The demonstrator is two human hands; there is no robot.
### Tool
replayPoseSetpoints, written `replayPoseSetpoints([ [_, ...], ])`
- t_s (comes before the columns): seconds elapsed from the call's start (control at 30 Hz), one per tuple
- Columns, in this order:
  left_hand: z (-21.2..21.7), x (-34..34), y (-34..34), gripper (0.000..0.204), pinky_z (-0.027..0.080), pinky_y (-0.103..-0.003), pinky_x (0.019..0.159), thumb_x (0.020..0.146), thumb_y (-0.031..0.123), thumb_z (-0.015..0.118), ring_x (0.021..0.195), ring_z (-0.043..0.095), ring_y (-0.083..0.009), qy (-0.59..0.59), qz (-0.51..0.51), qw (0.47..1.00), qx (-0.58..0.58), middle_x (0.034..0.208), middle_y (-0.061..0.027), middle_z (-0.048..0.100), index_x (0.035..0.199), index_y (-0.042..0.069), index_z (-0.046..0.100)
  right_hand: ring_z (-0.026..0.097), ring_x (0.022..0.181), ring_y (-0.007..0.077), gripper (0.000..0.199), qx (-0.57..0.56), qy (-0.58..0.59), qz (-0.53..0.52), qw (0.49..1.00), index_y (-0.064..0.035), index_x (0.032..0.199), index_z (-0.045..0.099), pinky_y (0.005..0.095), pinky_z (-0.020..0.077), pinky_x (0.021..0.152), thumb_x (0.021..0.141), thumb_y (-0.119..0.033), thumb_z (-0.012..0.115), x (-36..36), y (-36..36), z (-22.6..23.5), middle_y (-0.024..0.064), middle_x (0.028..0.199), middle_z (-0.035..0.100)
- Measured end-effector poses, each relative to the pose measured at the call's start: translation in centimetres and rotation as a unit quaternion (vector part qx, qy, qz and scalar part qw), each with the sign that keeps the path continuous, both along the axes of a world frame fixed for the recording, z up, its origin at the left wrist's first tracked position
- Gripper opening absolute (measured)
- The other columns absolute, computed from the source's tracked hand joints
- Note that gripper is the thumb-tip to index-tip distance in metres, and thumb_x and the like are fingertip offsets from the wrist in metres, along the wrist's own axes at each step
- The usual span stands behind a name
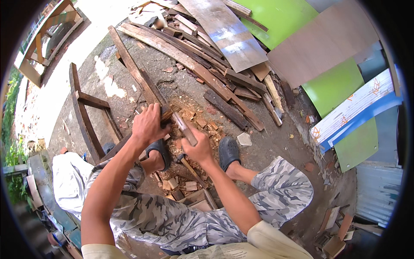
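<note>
My left hand [148, 123] is closed over the near end of a long, weathered wooden beam [138, 77], which runs away from me to the far left. In my right hand [198, 146] is a flat bladed tool [183, 126], gripped close to its near end. Its pale, shiny side lies against or just beside the beam's end; its exact kind cannot be made out. Wood chips [200, 122] are scattered beneath both hands. A hammer [196, 175] with a wooden handle lies on the ground between my feet, just below my right hand.
A heap of old lumber [194, 56] lies ahead. Green and brown sheets [319, 43] spread along the right side, near corrugated metal [377, 190]. A joined wooden frame [84, 112] stands at left. My feet in dark clogs [228, 152] flank the chips. Cut wood blocks [191, 185] lie close in.
</note>
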State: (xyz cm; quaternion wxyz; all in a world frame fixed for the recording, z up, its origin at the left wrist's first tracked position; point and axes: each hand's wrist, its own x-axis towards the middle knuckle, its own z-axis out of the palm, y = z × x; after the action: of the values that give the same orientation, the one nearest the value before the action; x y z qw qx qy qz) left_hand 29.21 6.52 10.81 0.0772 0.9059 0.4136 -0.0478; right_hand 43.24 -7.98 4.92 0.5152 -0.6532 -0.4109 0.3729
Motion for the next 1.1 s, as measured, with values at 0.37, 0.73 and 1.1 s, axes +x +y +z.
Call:
replayPoseSetpoints([
  [0.37,-1.3,-0.1,0.4,0.052,0.056,-0.046,0.076,0.087,0.042,0.075,0.095,0.068,-0.0380,0.015,0.015,0.999,-0.026,0.100,-0.0190,0.065,0.105,0.000,0.048,0.075,0.070,0.0272,0.064,0.029,-0.090,0.010,0.995,0.0050,0.141,0.056,0.0339,0.0576,0.065,0.078,-0.006,0.061,1.3,-17.1,3.3,0.0231,0.097,0.075],
  [0.73,-1.5,-0.6,0.8,0.053,0.055,-0.048,0.074,0.086,0.042,0.076,0.094,0.068,-0.0384,0.029,0.021,0.999,-0.006,0.099,-0.0189,0.066,0.105,0.003,0.047,0.074,0.068,0.0326,0.067,0.000,-0.031,0.001,1.000,0.0017,0.144,0.053,0.0356,0.0571,0.063,0.078,-0.008,0.063,0.1,-14.4,4.1,0.0243,0.094,0.074],
  [1.1,-1.7,0.8,0.6,0.054,0.055,-0.050,0.075,0.087,0.044,0.075,0.094,0.068,-0.0406,0.016,0.002,1.000,-0.001,0.098,-0.0206,0.066,0.103,0.001,0.047,0.064,0.056,0.0231,0.063,0.050,0.003,-0.005,0.999,0.0018,0.139,0.058,0.0355,0.0519,0.059,0.078,-0.010,0.063,1.3,-0.6,-0.8,0.0210,0.072,0.068],
])
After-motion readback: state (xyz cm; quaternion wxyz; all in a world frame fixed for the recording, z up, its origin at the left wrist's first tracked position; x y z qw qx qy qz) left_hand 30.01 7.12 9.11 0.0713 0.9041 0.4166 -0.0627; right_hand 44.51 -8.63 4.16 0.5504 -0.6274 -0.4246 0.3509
